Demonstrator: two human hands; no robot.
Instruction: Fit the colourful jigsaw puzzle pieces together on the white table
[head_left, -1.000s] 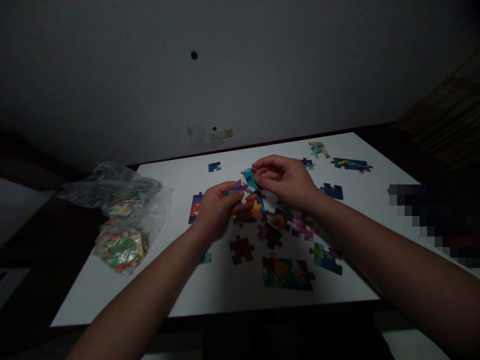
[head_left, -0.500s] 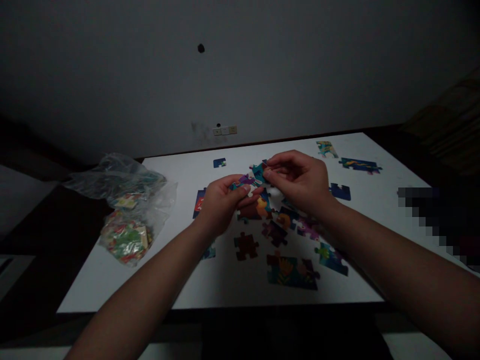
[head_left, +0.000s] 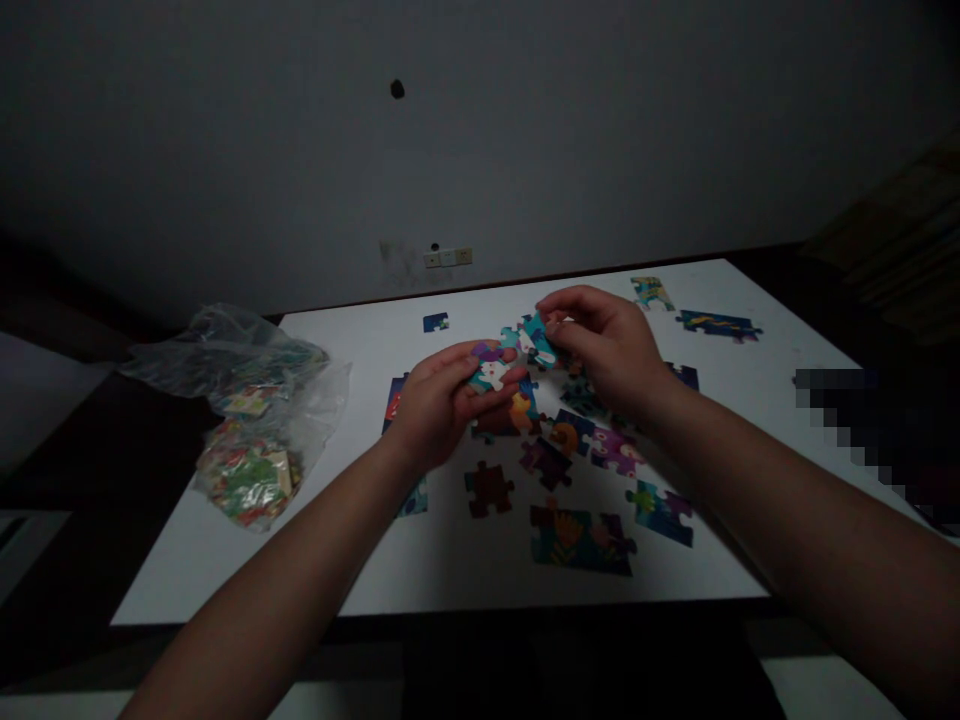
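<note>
We hold a purple-and-white puzzle piece in our half-open left hand; just to its right, our right hand, nearly closed, pinches a turquoise piece.

L arm & R arm angle inward. L hand half-cupped, thumb over fingers. R hand pinching w/ fingertips.

Your left hand pinches white-purple piece; your right hand holds teal piece close by. Other pieces scattered on white table below your hands. Clear, filled bag at your left. Wall sockets beyond table.
</note>
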